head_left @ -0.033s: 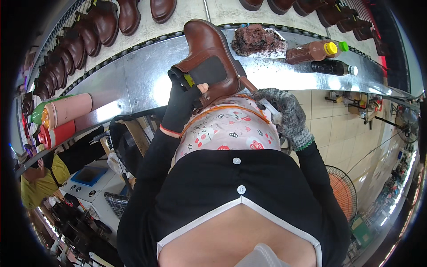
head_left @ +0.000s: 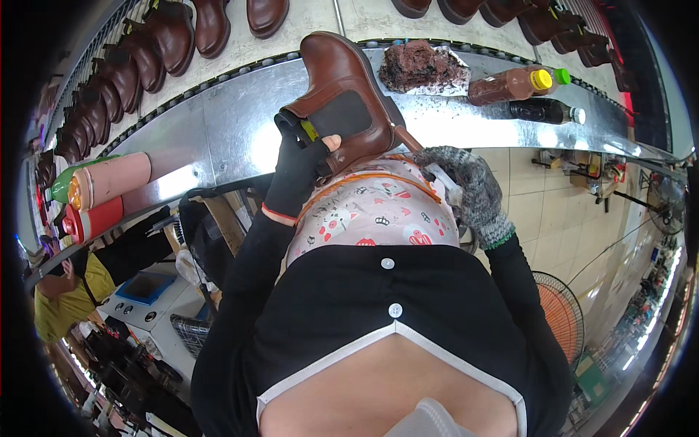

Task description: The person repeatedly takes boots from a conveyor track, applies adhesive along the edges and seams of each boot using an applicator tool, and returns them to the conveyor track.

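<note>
- Fingers of my black-gloved left hand [head_left: 297, 166] pinch the brown leather ankle boot with dark elastic side panel [head_left: 342, 116] at its collar, bare thumb tip outside.
- Its toe lies over the shiny metal ledge [head_left: 244, 135]; were my pinch to loosen, it could slide lapward.
- My grey-knit-gloved right hand [head_left: 473, 188] curls by a slim brown stick [head_left: 408, 138] near the heel; whether those fingers pinch it, I cannot tell. Slipping, it might scratch leather.
</note>
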Demonstrator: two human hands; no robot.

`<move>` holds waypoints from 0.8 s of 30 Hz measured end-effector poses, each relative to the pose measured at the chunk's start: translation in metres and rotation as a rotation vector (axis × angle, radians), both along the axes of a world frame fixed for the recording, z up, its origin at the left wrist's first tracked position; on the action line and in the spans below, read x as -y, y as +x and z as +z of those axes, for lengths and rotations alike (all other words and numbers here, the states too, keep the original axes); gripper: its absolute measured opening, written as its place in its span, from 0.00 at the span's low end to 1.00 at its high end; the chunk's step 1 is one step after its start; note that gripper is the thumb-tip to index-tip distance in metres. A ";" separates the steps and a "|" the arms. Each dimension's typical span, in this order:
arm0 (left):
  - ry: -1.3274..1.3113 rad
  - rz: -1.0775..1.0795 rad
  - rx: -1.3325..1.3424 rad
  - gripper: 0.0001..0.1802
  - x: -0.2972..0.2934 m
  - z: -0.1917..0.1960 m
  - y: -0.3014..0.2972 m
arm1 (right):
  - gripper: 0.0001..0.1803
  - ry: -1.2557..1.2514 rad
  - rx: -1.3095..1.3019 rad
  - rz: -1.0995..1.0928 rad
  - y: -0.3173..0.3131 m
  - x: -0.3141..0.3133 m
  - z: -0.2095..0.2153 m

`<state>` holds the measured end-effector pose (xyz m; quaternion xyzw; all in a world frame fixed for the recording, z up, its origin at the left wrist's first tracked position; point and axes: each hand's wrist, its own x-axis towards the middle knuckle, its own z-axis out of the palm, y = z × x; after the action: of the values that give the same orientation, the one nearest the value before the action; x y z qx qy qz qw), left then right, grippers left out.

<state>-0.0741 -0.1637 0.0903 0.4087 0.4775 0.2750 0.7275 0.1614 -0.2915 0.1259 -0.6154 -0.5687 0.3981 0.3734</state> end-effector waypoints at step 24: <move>-0.183 0.188 0.316 0.25 -0.009 0.031 0.005 | 0.21 0.150 -0.239 -0.075 -0.009 0.032 0.000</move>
<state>-0.0695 -0.1543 0.1208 0.2464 0.4164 0.3578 0.7986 0.1522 -0.3235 0.1257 -0.5551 -0.5248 0.4105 0.4980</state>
